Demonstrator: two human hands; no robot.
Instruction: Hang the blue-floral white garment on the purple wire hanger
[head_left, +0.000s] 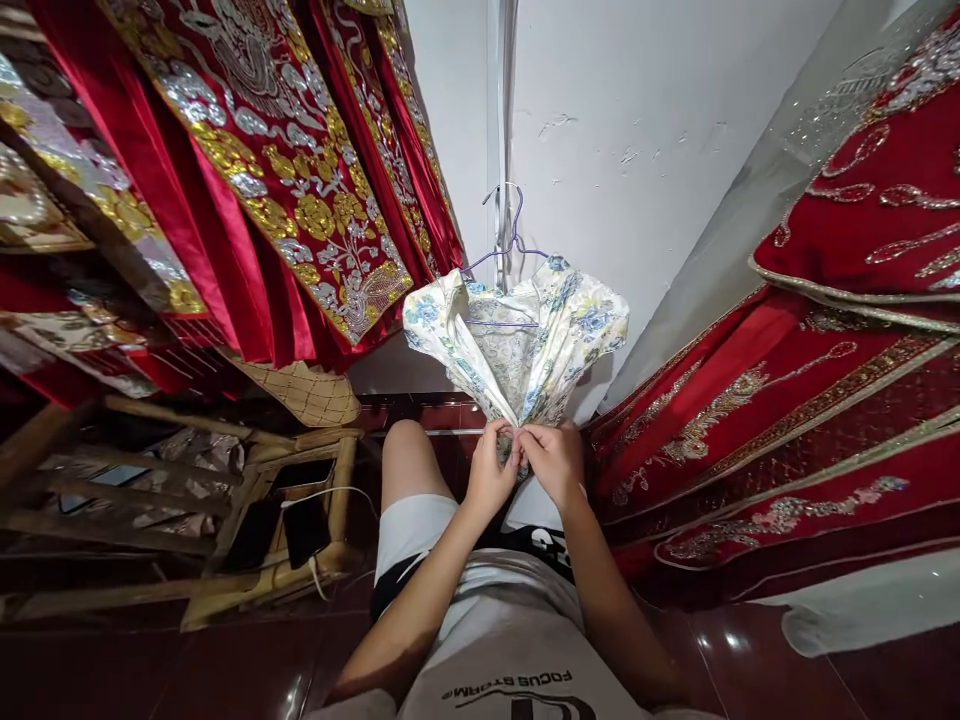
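A white garment with a blue floral print [517, 340] hangs on a purple wire hanger [508, 235] from a pole against the white wall. Its lower part is gathered to a narrow bunch. My left hand [491, 470] and my right hand [553, 462] meet at that bunch above my lap. Both have their fingers closed, pinching the fabric's lower end. My bare knee [409, 455] shows just left of the hands.
Red embroidered robes with gold and silver thread hang at the upper left [285, 180] and lie spread at the right [825, 400]. A bamboo chair [285, 540] at the left holds a dark phone [306, 528] on a white cable. The floor is glossy dark red tile.
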